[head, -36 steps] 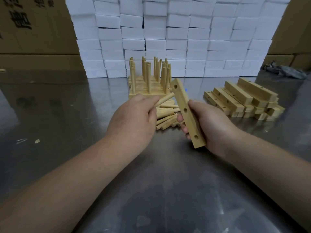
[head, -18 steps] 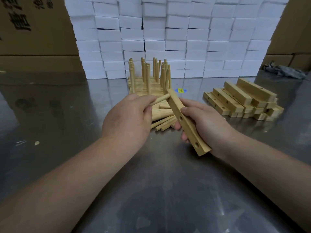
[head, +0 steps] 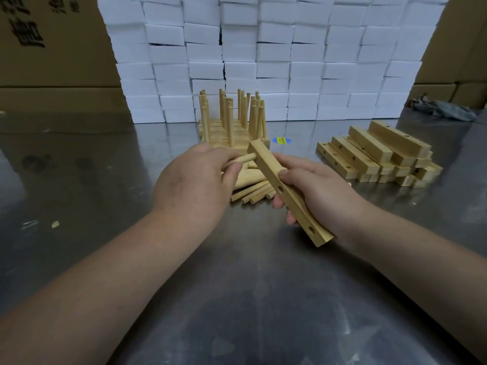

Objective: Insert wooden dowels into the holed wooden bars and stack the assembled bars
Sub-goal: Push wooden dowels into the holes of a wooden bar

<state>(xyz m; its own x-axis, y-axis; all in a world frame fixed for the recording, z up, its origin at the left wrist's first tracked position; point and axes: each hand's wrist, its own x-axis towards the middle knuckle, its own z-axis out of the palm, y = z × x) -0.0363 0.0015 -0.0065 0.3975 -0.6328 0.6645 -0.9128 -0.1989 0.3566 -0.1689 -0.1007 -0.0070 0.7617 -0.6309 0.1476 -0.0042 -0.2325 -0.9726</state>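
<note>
Above the table centre, left hand fingers pinch a dowel against the bar the right hand grips. Tilted, it could jam.

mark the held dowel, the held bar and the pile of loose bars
held dowel (head: 245,159), head view, bare shaft next to the bar
held bar (head: 296,209), head view, holed face between two holes
pile of loose bars (head: 400,137), head view, topmost bar

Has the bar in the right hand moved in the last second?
Yes. The far end of the bar dropped and swung left, from level with the upright dowels of the assembled stack to its base.
</note>
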